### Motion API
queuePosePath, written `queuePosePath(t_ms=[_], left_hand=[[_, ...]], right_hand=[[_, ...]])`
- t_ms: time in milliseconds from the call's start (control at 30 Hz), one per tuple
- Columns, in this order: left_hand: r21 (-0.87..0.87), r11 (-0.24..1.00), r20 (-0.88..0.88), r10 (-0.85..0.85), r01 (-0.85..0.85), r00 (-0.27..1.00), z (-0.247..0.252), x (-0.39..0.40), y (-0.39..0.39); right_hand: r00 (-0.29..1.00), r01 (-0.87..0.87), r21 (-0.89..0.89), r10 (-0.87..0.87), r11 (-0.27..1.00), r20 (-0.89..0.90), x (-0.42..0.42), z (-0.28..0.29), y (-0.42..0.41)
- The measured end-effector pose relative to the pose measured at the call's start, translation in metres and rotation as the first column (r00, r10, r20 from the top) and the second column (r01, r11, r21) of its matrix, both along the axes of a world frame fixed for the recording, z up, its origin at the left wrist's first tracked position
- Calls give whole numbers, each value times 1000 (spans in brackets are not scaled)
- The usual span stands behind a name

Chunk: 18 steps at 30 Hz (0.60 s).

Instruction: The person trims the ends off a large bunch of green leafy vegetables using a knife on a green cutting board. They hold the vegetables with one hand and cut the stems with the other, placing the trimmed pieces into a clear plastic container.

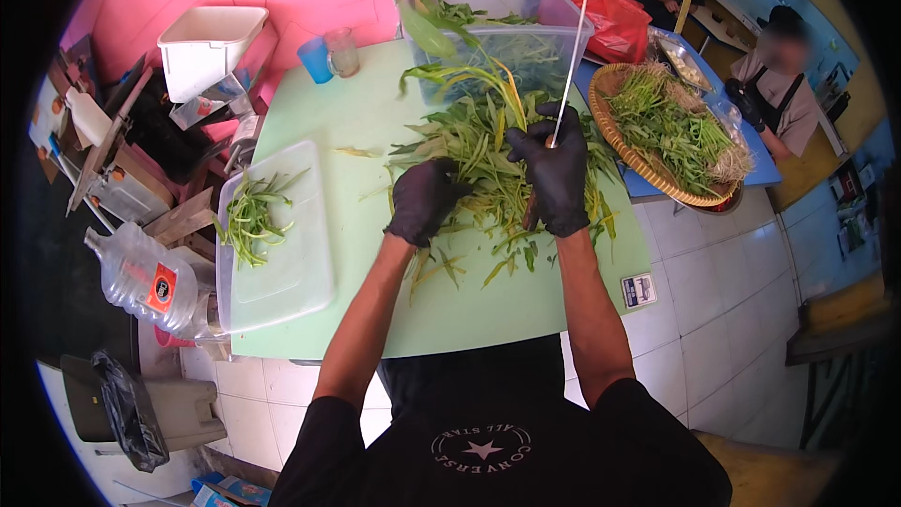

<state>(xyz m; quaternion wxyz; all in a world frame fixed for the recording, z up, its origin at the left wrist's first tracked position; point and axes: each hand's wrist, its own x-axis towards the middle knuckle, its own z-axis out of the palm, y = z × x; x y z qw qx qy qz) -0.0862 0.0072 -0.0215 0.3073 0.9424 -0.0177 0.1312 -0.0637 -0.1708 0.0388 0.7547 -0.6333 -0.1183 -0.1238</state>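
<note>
My right hand (559, 165), in a black glove, grips a knife (570, 70) with its thin blade pointing up and its brown handle below the palm. A yellowing stalk of leafy greens (517, 98) rises at the thumb of that hand, apparently pinched there. My left hand (426, 198), also black-gloved, has its fingers curled at the near left side of a heap of leafy greens (468, 127), which look like water spinach. Whether its fingers hold a stem is hidden. Loose leaves and stem bits (507, 253) are scattered below the heap on the pale green table (366, 225).
Behind the heap stands a clear plastic tub (493, 35) of greens. Cut stems (257, 218) lie on a translucent lid (295, 289) at left. Cups (315, 60) stand at the back. On a blue table at right is a woven basket (605, 113) of vegetables; two people are beyond.
</note>
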Motion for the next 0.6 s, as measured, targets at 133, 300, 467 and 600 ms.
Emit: queuePosePath(t_ms=[133, 300, 467, 600], left_hand=[[-821, 560, 65, -103, 112, 993, 38, -2, -16], [-917, 380, 93, -100, 124, 991, 49, 4, -2], [-944, 308, 113, -29, 117, 993, 40, 1, 13], [-971, 233, 97, 206, 47, 974, 37, 9, 42]], right_hand=[[992, -117, 13, 118, 993, -50, 1, -9, 11], [952, -266, 17, 266, 964, -152, -8, -18, 34], [932, -293, 105, 309, 950, -190, -13, -29, 54], [922, -328, 48, 331, 943, -200, -24, -34, 61]])
